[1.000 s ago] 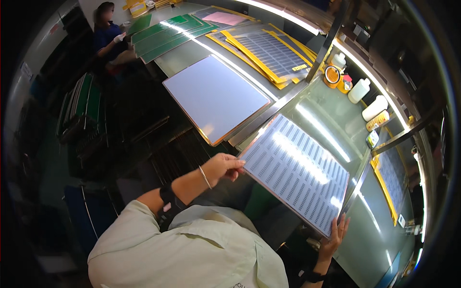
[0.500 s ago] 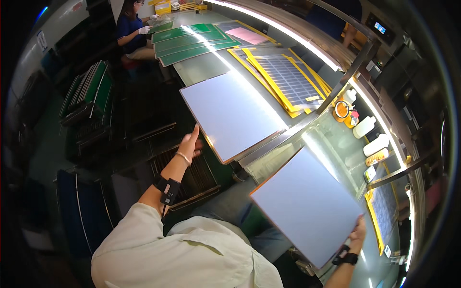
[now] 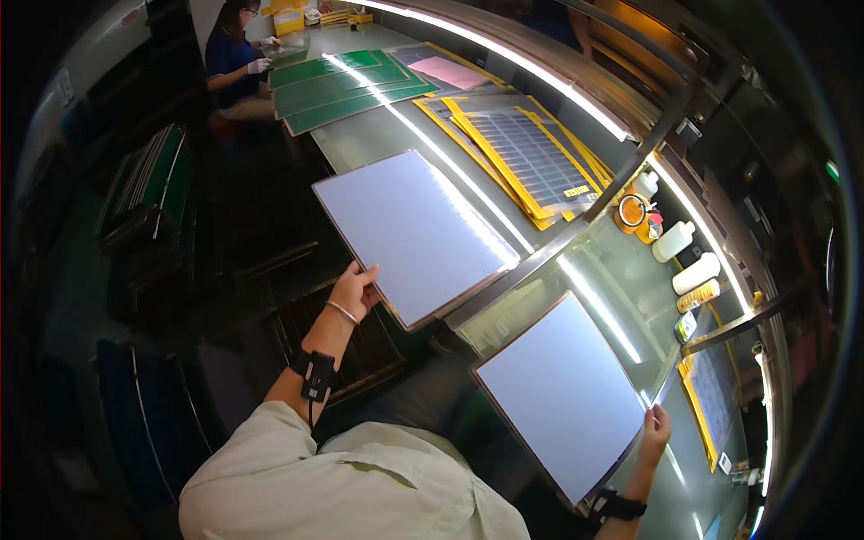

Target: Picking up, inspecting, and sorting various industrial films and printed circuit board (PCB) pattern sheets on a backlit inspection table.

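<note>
Basically, left hand (image 3: 354, 292) pinches far panel (image 3: 409, 229) left of metal strip (image 3: 551, 252); right hand (image 3: 656, 430) pinches near panel (image 3: 567, 396) right of it. One-edge grips could let either tip and scuff.

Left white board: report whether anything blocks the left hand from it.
Nothing visible does: the left hand is right at the edge of the left white board. The metal strip runs past another side, clear of that hand.
</note>
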